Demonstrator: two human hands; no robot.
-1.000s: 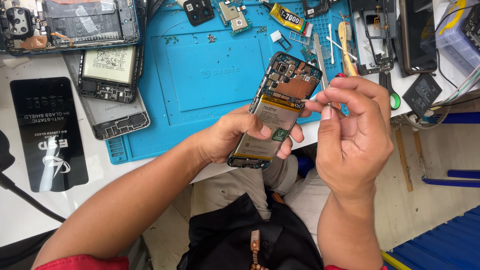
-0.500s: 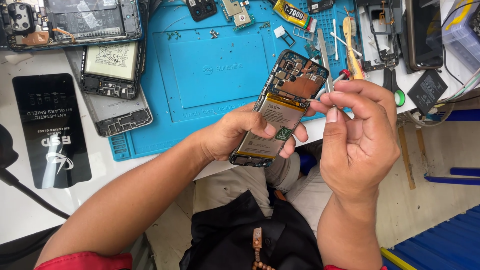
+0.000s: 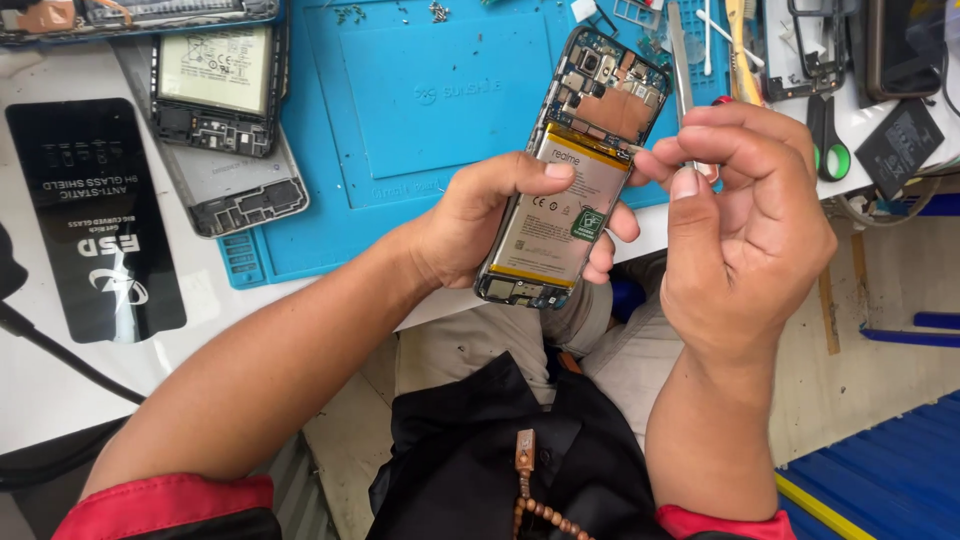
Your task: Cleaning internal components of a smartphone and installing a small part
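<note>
— Both hands busy? What's in each?

— Left hand point(image 3: 480, 225) wraps the opened phone point(image 3: 575, 170) from behind, thumb pressed on the battery point(image 3: 560, 205), so it sits tilted above the bench's near edge. Right hand point(image 3: 745, 225) has its fingertips pressed together, pinching something small beside the phone's right side; I can't tell what.

— And underneath?

— Blue mat point(image 3: 440, 110) first, then another stripped phone point(image 3: 215, 90) by the far-left corner, then scissors point(image 3: 825, 135) at the right edge.

Single head-worn view, looking steeply down, close over both hands at lap height; far edge takes in the white counter point(image 3: 60, 390) and blue rubber work mat point(image 3: 440, 110).
</note>
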